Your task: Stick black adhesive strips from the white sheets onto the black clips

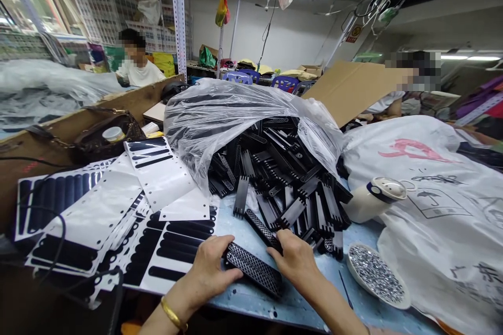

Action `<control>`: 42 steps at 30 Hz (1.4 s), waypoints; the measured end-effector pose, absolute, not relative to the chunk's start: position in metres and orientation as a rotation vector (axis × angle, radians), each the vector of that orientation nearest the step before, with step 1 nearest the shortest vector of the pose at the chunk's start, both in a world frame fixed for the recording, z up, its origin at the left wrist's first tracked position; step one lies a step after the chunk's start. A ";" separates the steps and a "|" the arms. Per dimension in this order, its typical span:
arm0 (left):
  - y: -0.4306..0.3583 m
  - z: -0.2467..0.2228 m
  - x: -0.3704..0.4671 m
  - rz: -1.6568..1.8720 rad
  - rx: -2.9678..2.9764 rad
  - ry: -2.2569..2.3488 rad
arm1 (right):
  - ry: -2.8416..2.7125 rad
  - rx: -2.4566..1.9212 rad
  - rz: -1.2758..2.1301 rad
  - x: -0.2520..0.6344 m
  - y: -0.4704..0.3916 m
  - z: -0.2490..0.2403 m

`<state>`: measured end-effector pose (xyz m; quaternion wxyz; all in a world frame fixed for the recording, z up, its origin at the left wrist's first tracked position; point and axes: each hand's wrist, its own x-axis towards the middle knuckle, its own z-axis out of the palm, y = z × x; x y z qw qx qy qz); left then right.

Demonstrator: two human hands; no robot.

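Note:
My left hand (210, 267), with a gold bangle at the wrist, pinches the left end of some black plastic strips (255, 270) with a lattice pattern, lying side by side above the blue table's front edge. My right hand (294, 257) has its thumb and fingers closed on the near end of another black lattice strip (260, 226). Beyond both hands a heap of similar black plastic pieces (271, 167), some with comb-like ends, spills from a clear plastic bag (220, 110). My fingertips are partly hidden behind the strips.
White sheets with black rounded strips (165, 188) are piled at left. On the right are a bowl of small shiny metal parts (377, 275), a tilted cream flask (371, 201) and a large white sack (436, 209). A cardboard sheet (349, 91) leans behind. Two people sit farther back.

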<state>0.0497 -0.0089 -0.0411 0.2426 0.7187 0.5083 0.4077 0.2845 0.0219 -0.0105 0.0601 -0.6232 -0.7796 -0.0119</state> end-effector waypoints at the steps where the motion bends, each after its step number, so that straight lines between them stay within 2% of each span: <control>1: -0.009 -0.040 0.050 1.114 1.960 1.391 | -2.362 -1.878 -0.036 0.285 0.022 -0.012; 11: -0.007 -0.042 0.049 1.109 1.997 1.379 | -2.362 -1.745 0.113 0.296 0.034 -0.015; 21: -0.007 -0.039 0.050 1.088 1.977 1.381 | -2.397 -1.826 0.075 0.281 0.034 0.012; 30: -0.005 -0.044 0.048 1.044 1.809 1.398 | -2.457 -1.804 0.233 0.267 0.040 0.012; 36: -0.004 -0.034 0.049 1.057 1.733 1.362 | -2.541 -1.519 0.623 0.258 0.028 0.022; 42: -0.006 -0.041 0.046 1.019 1.754 1.358 | -2.497 -1.568 0.549 0.253 0.026 0.009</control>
